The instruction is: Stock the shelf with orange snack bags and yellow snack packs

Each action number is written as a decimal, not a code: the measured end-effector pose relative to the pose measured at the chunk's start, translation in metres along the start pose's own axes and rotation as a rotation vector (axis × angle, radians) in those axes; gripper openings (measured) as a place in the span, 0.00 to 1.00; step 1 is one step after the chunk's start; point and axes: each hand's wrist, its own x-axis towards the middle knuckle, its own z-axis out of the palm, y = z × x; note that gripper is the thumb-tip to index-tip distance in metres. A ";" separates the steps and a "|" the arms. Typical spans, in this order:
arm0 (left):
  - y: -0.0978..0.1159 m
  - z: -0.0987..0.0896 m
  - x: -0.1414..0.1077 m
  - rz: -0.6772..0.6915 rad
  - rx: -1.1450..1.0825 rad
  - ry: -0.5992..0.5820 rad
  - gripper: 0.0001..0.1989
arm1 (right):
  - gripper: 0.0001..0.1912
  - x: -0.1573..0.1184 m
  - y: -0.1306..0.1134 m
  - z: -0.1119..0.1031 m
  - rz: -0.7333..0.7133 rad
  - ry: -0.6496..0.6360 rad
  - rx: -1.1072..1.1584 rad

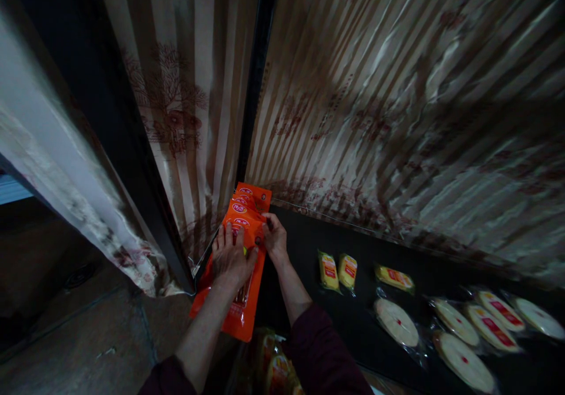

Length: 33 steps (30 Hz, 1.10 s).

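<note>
Several flat orange food packets (242,323) lie overlapped in the corner of a black shelf, their tops fanned toward the curtains. The nearest one has a clear window with brown strips showing inside. My left hand (231,258) rests on this packet with its fingers spread and pressed flat. At the right side of the stack, my right hand (274,241) pinches a packet's edge between thumb and fingers. The exact layer it grips is hard to make out.
On the black shelf (300,230) to the right lie small yellow packs (328,270) and several round pale wrapped cakes (396,322). Below my arms stands a container of yellow-red packs (278,371). Patterned curtains (335,118) and a dark post (251,100) border the corner.
</note>
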 end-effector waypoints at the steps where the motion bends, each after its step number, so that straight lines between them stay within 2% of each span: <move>1: 0.000 0.000 0.000 -0.001 0.001 0.006 0.33 | 0.12 0.000 -0.001 -0.001 0.012 -0.002 0.054; 3: 0.000 0.000 -0.001 -0.006 -0.003 0.008 0.33 | 0.13 0.000 -0.004 -0.003 0.087 0.016 0.177; 6: 0.000 -0.001 -0.002 -0.014 -0.010 0.003 0.32 | 0.19 0.007 -0.007 -0.006 0.274 0.086 0.324; 9: 0.001 -0.002 -0.002 -0.012 -0.003 0.011 0.32 | 0.25 0.018 -0.002 -0.006 0.394 0.155 0.366; 12: 0.000 0.000 -0.001 -0.011 0.006 0.023 0.32 | 0.25 0.031 0.009 -0.005 0.380 0.141 0.163; 15: -0.001 0.003 0.000 -0.002 0.006 0.035 0.32 | 0.17 0.042 0.018 -0.005 0.317 0.051 -0.033; 19: -0.002 0.005 0.000 0.004 0.002 0.039 0.32 | 0.07 0.051 0.021 -0.008 0.290 0.060 -0.124; 22: -0.001 0.002 0.000 -0.001 0.000 0.030 0.32 | 0.07 0.050 0.018 -0.008 0.273 0.095 -0.181; 25: 0.000 -0.001 -0.001 -0.002 -0.001 0.023 0.32 | 0.08 0.044 0.013 -0.006 0.222 0.082 -0.058; 29: 0.000 0.000 0.000 -0.012 -0.009 0.013 0.32 | 0.10 0.037 0.004 -0.005 0.222 -0.048 0.255; 33: -0.001 0.004 0.000 -0.004 -0.017 0.028 0.32 | 0.08 0.040 0.001 -0.009 0.302 -0.111 0.285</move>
